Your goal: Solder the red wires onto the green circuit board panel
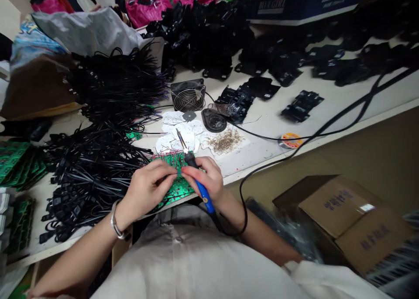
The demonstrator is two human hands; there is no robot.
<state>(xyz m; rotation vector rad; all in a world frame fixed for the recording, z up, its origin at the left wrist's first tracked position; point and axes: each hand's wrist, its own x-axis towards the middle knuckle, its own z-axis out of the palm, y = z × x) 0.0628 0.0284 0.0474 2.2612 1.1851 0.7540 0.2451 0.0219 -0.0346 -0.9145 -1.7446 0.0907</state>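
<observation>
My right hand (207, 181) is closed round a soldering iron (199, 183) with a blue and black handle. Its bare metal tip points up and away from me, over white pads. Thumb and forefinger of my left hand (152, 185) are pinched together, almost meeting the right fingertips; what lies between them is too small to make out. Beneath both hands is a green circuit board panel (180, 187) at the table's front edge, partly covered by them. Short red wires (168, 155) stick up along its far side.
Black cables (94, 172) are heaped at left, beside stacked green boards (21, 163). Beyond the iron are a small fan (188, 96), a coiled iron holder (218, 115), solder scraps (225, 141) and black plastic housings (301, 106). A solder reel (290, 140) sits near the edge; cartons (343, 207) stand below right.
</observation>
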